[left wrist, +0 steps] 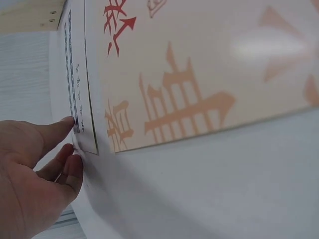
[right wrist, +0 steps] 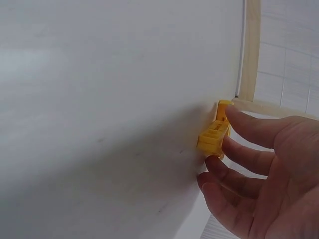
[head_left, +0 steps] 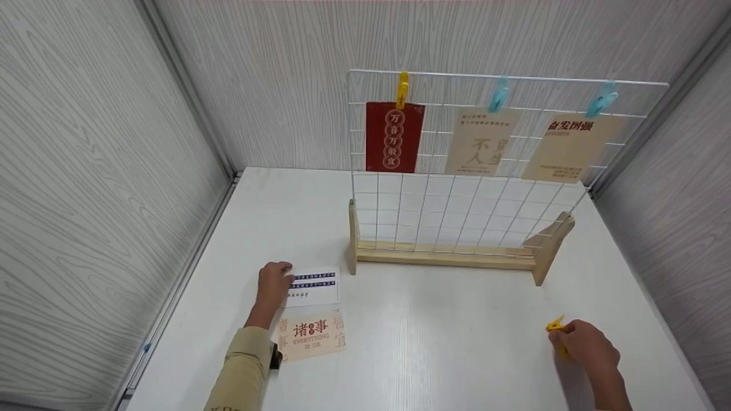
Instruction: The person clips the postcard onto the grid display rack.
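In the head view my left hand (head_left: 275,282) is at the left edge of a white card (head_left: 320,294) with two dark blue printed stripes. The left wrist view has the thumb on this card's face and the fingers at its edge, pinching it. A cream card (head_left: 313,335) with red print lies just below it on the table. Far to the right, my right hand (head_left: 588,345) pinches a yellow clothespin (right wrist: 214,134) between thumb and fingers, low over the white tabletop. The other fingers of that hand are bent beside it.
A white wire grid (head_left: 451,211) stands in a wooden base (head_left: 445,260) at the back. Clipped on it hang a red card (head_left: 394,148) by a yellow clothespin (head_left: 402,91), and two beige cards (head_left: 477,154) by light-blue clothespins (head_left: 498,96). Grey wood-patterned panels surround the table.
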`<state>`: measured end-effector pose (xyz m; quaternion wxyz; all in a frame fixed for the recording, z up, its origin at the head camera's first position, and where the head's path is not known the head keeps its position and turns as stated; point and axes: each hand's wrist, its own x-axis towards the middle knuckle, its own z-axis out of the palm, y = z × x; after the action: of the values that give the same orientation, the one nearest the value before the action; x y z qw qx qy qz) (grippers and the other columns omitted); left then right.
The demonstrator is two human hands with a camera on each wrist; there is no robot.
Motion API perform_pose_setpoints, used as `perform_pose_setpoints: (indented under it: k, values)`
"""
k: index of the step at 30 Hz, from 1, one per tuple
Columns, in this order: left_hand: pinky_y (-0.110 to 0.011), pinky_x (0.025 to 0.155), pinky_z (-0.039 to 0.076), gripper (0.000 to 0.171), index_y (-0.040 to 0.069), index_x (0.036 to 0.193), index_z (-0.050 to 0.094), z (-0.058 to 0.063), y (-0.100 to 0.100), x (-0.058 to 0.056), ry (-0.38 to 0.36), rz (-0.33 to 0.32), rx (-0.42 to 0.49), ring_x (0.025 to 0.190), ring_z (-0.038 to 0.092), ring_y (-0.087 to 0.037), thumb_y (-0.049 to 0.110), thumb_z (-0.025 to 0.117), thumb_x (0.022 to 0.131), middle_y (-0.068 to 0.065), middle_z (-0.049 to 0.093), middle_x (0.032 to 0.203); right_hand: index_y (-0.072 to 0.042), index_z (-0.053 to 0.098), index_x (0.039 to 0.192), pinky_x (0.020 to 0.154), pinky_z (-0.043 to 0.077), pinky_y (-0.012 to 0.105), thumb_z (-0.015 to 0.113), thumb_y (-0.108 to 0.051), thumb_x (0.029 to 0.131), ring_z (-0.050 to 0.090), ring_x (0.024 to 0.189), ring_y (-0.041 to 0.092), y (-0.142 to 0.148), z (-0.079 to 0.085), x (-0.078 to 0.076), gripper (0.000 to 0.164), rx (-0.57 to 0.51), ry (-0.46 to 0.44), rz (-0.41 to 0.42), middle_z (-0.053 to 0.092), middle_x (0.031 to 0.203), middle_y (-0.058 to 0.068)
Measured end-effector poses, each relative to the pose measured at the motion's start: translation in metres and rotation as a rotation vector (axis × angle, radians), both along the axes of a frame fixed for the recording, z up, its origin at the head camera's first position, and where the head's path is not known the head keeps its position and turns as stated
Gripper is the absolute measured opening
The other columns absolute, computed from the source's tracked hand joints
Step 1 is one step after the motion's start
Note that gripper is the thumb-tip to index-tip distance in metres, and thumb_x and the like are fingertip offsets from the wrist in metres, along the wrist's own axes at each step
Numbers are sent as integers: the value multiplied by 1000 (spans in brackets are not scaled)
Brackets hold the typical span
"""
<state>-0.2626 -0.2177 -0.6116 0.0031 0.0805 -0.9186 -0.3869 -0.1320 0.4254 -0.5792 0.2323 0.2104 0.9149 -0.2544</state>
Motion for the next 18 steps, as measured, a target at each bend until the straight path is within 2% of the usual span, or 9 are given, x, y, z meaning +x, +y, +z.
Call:
perform_pose_setpoints:
  k: [9,14,18]
  values:
    - [-51,115,39,33,0,133,61,1,-2,-2,-43,12,65,131,51,-37,3,58,99,-21,57,131,8,62,118,69,46,40,61,-38,98,55,83,27,-2,-4,1,50,15,34,11,66,103,20]
    - [-51,115,38,34,-2,131,62,3,-2,-1,-43,-5,16,132,50,-39,3,62,97,-22,58,131,2,69,104,63,43,38,61,-31,97,56,76,24,-2,-7,5,34,32,107,33,67,93,13]
    - [-51,116,37,35,-2,130,62,3,-3,-2,-44,-18,-7,132,50,-39,2,63,96,-22,59,130,1,69,103,63,43,37,60,-29,97,55,76,24,-3,-6,5,33,31,110,31,66,91,12]
